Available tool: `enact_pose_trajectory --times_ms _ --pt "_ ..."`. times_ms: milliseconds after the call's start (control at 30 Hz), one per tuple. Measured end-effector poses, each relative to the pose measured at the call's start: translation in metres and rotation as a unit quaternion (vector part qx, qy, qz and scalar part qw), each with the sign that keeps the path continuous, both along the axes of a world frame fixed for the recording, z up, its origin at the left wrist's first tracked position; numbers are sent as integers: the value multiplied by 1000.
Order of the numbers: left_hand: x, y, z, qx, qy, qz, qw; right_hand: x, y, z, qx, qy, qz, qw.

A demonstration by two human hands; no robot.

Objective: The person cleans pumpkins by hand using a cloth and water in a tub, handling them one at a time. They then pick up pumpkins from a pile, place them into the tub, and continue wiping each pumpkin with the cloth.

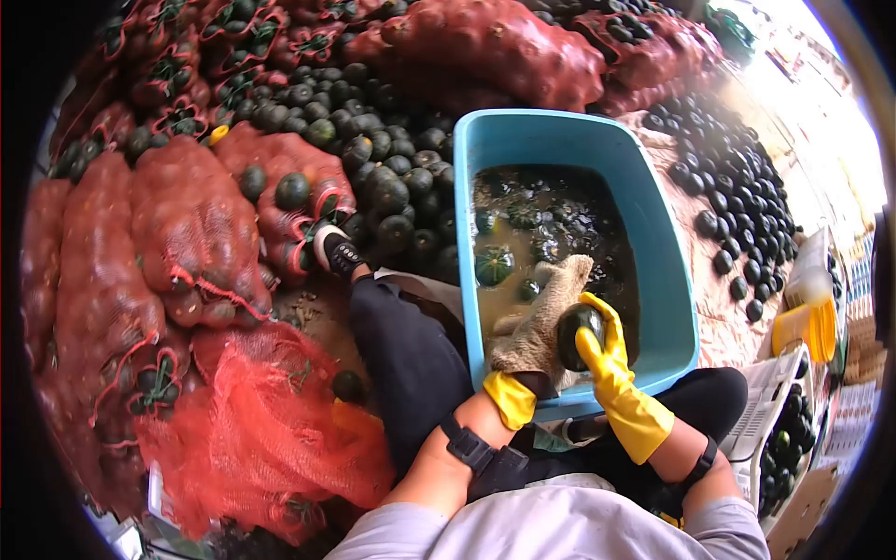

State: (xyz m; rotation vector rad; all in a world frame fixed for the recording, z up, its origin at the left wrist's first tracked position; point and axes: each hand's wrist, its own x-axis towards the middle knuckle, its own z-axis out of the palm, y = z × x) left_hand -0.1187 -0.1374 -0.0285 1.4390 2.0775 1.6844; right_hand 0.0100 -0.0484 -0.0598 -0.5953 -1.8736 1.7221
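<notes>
Dark squash point(572, 338) over near end of blue tub point(670, 313), between the hands. Right hand point(605, 347) nearer: grip curled snugly round its right side. Left hand point(534, 347) just left, under tan cloth point(566, 276); can't tell that grip. Long axis unclear, looks roundish. Murky water point(499, 327) beyond.

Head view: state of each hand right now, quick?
Left hand: covered by brown cloth; open or closed cannot be told.
Right hand: holding a dark green squash.

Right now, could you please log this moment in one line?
left hand: covered by tan cloth; right hand: holding dark squash; blue tub: murky water, other squashes
</notes>
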Motion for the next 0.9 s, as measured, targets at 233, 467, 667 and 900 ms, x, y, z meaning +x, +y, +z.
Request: enact_pose_trajectory --times_ms 233,467,667,900 --pt "-6 0 2 14 -8 -50 999 -12 29 -6 47 -28 -51 997" --pt "-5 -5 -1 9 -9 -30 999 -28 40 -2 141 -108 -162 971" --pt "-3 -14 -6 -72 -43 -5 996 -14 48 9 187 -103 -9 977" --pt "-29 -8 -15 -9 26 -67 997 -14 -8 76 -151 -174 -22 973"
